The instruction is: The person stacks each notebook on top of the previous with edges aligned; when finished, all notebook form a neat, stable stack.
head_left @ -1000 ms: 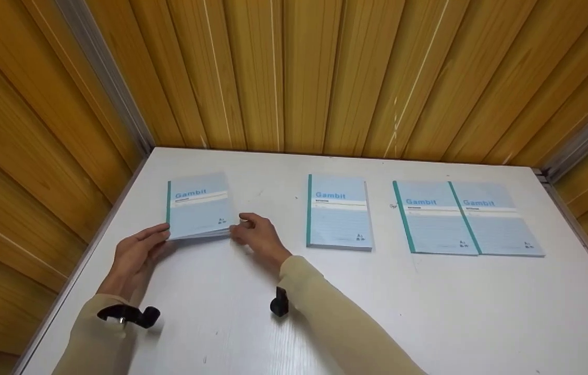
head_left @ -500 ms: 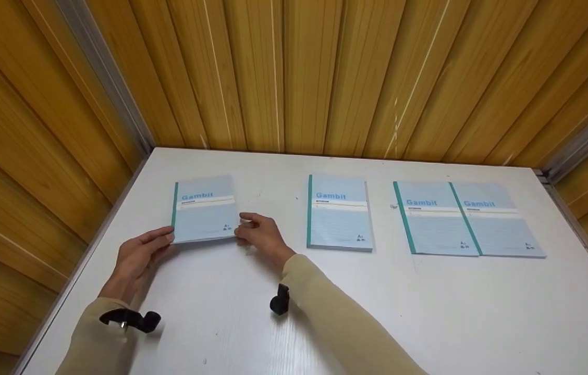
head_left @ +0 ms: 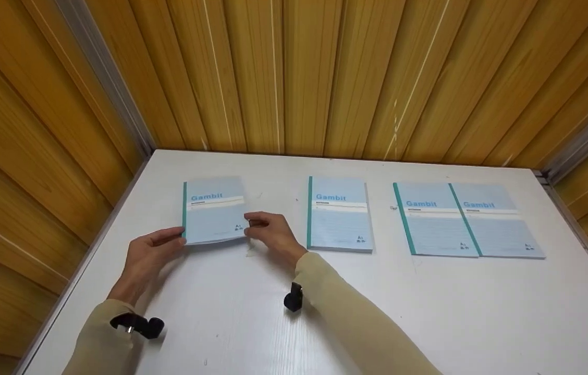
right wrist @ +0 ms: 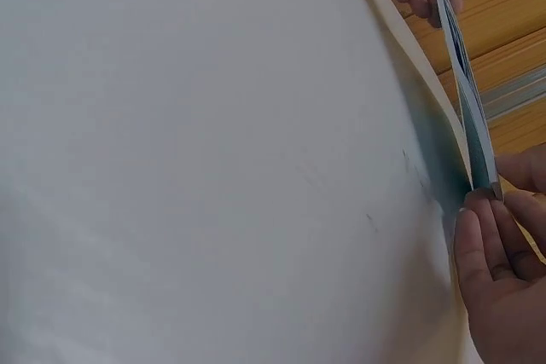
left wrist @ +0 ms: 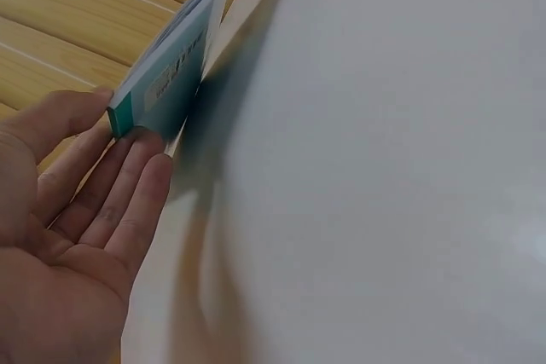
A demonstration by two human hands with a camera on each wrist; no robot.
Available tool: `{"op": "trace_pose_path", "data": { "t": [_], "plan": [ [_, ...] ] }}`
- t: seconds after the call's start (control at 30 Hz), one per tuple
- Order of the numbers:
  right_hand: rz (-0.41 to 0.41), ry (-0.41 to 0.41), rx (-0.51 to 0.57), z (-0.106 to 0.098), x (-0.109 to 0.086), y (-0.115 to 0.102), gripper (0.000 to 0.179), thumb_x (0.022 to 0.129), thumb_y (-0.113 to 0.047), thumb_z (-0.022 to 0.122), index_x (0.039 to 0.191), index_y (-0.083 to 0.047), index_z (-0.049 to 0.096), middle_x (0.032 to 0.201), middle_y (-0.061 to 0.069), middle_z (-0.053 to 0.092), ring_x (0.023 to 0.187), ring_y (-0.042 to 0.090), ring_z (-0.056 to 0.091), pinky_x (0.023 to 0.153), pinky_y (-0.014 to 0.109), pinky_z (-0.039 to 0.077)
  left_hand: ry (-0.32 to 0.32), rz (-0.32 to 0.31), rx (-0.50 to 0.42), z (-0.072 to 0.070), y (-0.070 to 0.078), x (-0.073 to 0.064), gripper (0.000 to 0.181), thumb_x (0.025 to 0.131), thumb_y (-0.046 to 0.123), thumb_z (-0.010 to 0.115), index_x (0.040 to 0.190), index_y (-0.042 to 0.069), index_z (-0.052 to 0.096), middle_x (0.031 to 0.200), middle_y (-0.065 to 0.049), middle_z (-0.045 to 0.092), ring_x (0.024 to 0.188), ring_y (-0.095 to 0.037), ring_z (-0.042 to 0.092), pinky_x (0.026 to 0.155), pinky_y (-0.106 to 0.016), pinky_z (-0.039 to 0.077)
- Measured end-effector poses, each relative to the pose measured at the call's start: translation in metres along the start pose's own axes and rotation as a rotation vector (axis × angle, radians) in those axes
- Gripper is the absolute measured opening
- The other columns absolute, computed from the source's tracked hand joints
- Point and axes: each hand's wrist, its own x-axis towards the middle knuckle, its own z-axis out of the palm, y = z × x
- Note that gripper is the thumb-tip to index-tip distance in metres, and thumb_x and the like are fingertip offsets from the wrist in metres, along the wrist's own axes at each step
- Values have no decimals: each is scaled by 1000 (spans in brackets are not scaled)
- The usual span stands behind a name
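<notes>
A light blue notebook (head_left: 216, 213) with a green spine and "Gambit" on its cover is held between both hands at the left of the table, its near edge raised off the surface. My left hand (head_left: 150, 258) pinches the near corner at the spine, thumb on top and fingers underneath. At the opposite near corner, my right hand (head_left: 276, 234) pinches the page side between thumb and fingers. In the left wrist view the back of the notebook (left wrist: 175, 78) faces down toward the table. Its page edges look slightly parted in the right wrist view.
Another such notebook or stack (head_left: 340, 224), thicker at its edge, lies right of the hands. Farther right lie two notebooks, the left one (head_left: 437, 229) side by side with the right one (head_left: 500, 229). The white table (head_left: 429, 312) meets wood-patterned walls (head_left: 304, 78) behind.
Both hands have shifted a little to the right with the notebook between them. Its near-edge pages, fanned earlier, look more together now. The other notebooks stay in place.
</notes>
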Motion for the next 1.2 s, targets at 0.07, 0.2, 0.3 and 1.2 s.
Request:
{"op": "trace_pose_path", "data": {
  "t": [0.07, 0.2, 0.3, 1.2],
  "plan": [
    [-3, 0, -1, -5, -1, -1, 39, 96, -5, 76, 134, -3, 72, 122, 8, 71, 112, 20, 64, 96, 30, 56, 2, 13, 10, 4, 2, 1, 48, 101, 31, 76, 143, 9, 67, 149, -13, 60, 136, -28, 56, 105, -23, 50],
    [8, 7, -13, -16, -3, -5, 40, 96, -5, 76, 136, -5, 71, 125, 7, 71, 113, 21, 63, 97, 31, 56, 4, 59, 29, 14, 7, 1, 45, 102, 27, 76, 141, 7, 69, 147, -13, 63, 138, -28, 54, 110, -27, 47],
    [10, 17, -32, -24, -7, -8, 42, 96, -5, 76, 138, -6, 71, 128, 6, 70, 115, 21, 62, 99, 31, 55, 13, 102, 37, 21, 11, 1, 41, 102, 20, 76, 139, 4, 70, 143, -14, 65, 134, -28, 58, 104, -20, 49],
    [-128, 151, -107, -94, -51, -6, 42, 96, -6, 77, 138, -1, 70, 129, 12, 70, 117, 26, 65, 98, 33, 57, -11, 287, -23, 98, 35, 2, 32, 94, 2, 81, 125, 0, 76, 124, -15, 75, 115, -27, 72, 88, -22, 59]
  ]
}}
